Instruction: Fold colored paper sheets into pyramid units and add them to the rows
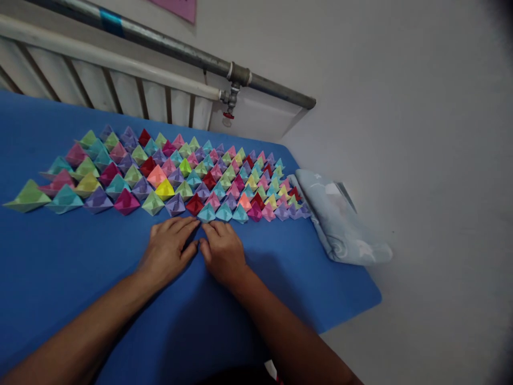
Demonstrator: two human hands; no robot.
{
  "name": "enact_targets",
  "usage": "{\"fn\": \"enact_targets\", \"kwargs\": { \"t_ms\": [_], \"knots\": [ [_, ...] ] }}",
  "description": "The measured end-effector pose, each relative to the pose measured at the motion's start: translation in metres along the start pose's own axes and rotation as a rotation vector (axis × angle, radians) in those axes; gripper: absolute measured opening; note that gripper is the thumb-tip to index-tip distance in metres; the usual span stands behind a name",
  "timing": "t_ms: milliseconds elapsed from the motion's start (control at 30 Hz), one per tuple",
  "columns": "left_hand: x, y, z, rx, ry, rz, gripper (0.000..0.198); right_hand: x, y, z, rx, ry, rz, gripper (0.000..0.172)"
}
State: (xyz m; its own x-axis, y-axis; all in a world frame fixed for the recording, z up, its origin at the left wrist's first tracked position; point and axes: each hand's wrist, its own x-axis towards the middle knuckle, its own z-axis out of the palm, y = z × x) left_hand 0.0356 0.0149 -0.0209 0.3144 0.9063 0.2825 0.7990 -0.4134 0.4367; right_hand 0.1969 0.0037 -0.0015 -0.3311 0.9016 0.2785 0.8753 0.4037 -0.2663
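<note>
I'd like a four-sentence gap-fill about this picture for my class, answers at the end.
1. The surface under the left hand and right hand is coloured ____.
2. In the picture, the folded cloth lies to the ____ of the boats.
3. The boat farthest left in the picture is ____.
4. The valve handle is ____.

Missing words: blue; right; green; red.

Small multicoloured folded-paper boats (164, 189) are set in close rows across the flat, blue, round-cornered counter (80, 267). The left hand (168, 248) and right hand (223, 250) are placed side by side before the front row. A folded, pale grey-blue fabric blanket (340, 219) is laid right of the rows, at the counter's edge. Behind the counter, at left, a white ribbed radiator (92, 83) is mounted; above it, a grey round metal pipe (172, 45) is run.
</note>
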Motion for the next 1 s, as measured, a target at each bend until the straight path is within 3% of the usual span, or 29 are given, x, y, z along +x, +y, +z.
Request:
{"fn": "enact_targets", "kwargs": {
  "t_ms": [133, 300, 633, 1000],
  "knots": [
    [0.000, -0.001, 0.000, 0.009, 0.008, 0.016, 0.042, -0.001, -0.002, -0.001, -0.018, -0.015, -0.006, 0.028],
    [-0.002, -0.005, 0.001, -0.003, 0.039, 0.046, 0.040, -0.007, -0.006, -0.002, -0.049, -0.074, -0.049, 0.015],
    [-0.007, -0.010, 0.001, -0.016, 0.093, 0.073, 0.032, -0.007, -0.009, -0.004, -0.071, -0.123, -0.041, 0.013],
    [-0.013, -0.009, -0.008, -0.106, 0.018, 0.051, 0.019, -0.013, -0.009, 0.001, -0.052, -0.040, -0.070, 0.011]
  ]
}}
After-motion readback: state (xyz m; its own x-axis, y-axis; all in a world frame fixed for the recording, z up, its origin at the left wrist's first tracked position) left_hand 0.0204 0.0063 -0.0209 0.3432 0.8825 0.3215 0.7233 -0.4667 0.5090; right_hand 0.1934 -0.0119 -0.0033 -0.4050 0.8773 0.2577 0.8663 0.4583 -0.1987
